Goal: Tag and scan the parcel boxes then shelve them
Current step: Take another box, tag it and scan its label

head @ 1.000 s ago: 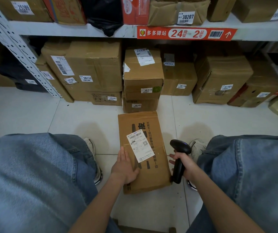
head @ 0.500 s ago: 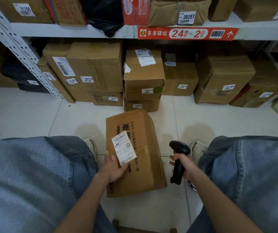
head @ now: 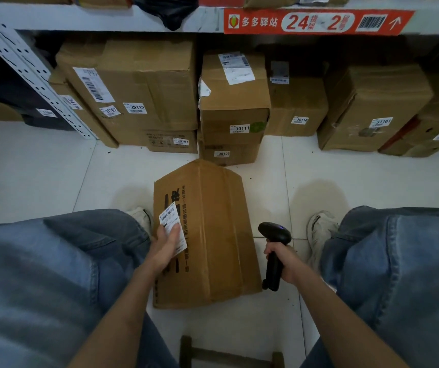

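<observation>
Parcel box (head: 213, 235) between hands, floor (head: 53, 176) beyond.

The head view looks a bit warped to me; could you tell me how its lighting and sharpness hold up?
Head view: wide-angle bending curves the shelf edge; dim, even light with soft shadows on the floor tiles; the left hand slightly blurred; number tags on the stacked boxes readable.

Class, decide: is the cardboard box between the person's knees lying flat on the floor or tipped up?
Tipped up. The cardboard box shows two faces meeting at a ridge, its labelled face turned toward the left hand.
</observation>
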